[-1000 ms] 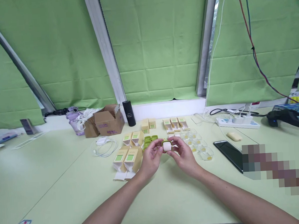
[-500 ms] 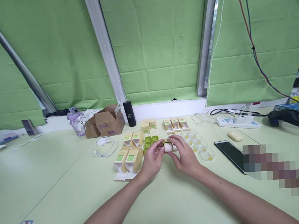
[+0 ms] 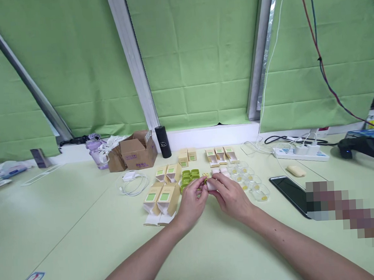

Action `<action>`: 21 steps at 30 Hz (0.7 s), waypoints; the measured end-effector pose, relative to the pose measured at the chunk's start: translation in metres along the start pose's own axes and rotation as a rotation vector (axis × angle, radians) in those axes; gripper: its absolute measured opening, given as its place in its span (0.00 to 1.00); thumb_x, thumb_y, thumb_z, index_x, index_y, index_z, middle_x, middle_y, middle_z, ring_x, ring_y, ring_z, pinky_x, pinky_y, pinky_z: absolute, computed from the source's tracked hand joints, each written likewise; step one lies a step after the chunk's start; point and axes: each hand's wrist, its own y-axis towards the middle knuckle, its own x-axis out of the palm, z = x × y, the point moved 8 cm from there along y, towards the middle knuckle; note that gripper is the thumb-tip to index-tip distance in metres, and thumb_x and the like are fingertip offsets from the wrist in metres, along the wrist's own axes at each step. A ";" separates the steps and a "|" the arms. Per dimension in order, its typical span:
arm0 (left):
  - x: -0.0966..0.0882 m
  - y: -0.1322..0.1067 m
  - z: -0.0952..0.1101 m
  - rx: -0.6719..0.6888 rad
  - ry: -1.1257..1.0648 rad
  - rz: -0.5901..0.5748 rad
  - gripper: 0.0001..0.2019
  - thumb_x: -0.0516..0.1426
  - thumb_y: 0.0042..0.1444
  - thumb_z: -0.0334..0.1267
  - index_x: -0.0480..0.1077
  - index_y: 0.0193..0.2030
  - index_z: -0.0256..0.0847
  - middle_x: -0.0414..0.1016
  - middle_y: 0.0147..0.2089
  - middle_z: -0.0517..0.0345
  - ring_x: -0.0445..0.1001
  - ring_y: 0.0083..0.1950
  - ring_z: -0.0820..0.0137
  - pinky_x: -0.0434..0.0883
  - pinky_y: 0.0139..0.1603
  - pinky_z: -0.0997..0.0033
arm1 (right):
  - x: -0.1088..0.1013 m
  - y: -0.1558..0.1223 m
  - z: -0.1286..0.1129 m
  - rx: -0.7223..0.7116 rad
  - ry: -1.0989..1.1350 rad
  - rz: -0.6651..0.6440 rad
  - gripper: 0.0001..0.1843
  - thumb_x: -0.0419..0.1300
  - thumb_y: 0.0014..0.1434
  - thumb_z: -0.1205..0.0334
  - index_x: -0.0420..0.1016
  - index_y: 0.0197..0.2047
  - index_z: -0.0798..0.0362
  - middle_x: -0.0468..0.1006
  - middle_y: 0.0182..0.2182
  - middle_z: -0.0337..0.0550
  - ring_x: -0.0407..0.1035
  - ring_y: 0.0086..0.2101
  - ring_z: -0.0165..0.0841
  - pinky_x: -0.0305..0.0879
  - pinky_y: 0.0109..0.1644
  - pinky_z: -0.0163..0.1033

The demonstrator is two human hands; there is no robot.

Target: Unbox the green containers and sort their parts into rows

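My left hand (image 3: pixel 192 200) pinches a small green case (image 3: pixel 205 181), mostly hidden by the fingers. My right hand (image 3: pixel 231 195) closes on a small white rounded block (image 3: pixel 211 185), which sits against the green case between both hands. Just beyond the left fingers stand several green square cups (image 3: pixel 186 179). Pinkish-white blocks (image 3: pixel 225 171) and small yellow rings (image 3: pixel 205 174) lie behind the hands. Several clear plastic cups (image 3: pixel 260 192) with yellow spots stand right of the right hand. To the left are opened kraft boxes (image 3: pixel 168 198) with green labels.
More kraft boxes (image 3: pixel 220 155) stand at the back. A cardboard carton (image 3: pixel 139 153), black cylinder (image 3: pixel 163 142) and purple bottle (image 3: pixel 97 154) line the wall. A white charger cable (image 3: pixel 136 185) lies left; a phone (image 3: pixel 289 195), beige case (image 3: pixel 296 171) and power strip (image 3: pixel 300 154) lie right.
The white block and green case have turned, so the white face no longer points toward me. My fingers have drawn closer together around them. Pinkish-white blocks and yellow rings behind now show.
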 end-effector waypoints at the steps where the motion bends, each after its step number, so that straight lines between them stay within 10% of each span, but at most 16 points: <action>1: 0.000 0.000 0.001 0.007 0.016 0.004 0.16 0.56 0.68 0.35 0.79 0.58 0.40 0.83 0.57 0.46 0.83 0.56 0.61 0.84 0.54 0.61 | 0.001 0.000 0.000 -0.003 -0.002 0.000 0.15 0.54 0.75 0.67 0.70 0.63 0.52 0.79 0.51 0.56 0.78 0.44 0.41 0.78 0.41 0.44; 13: -0.001 0.002 0.012 0.040 0.069 0.004 0.16 0.53 0.69 0.33 0.81 0.54 0.42 0.85 0.50 0.49 0.83 0.48 0.61 0.80 0.49 0.62 | 0.014 -0.003 0.000 0.036 0.027 -0.007 0.26 0.52 0.73 0.71 0.64 0.71 0.49 0.77 0.56 0.58 0.76 0.54 0.48 0.80 0.52 0.54; 21: -0.006 0.004 -0.003 -0.014 0.044 -0.044 0.14 0.58 0.68 0.39 0.77 0.57 0.42 0.83 0.55 0.47 0.82 0.55 0.58 0.79 0.57 0.57 | 0.012 -0.005 0.011 0.065 0.026 -0.052 0.19 0.52 0.75 0.67 0.67 0.66 0.49 0.77 0.53 0.55 0.77 0.45 0.42 0.77 0.38 0.44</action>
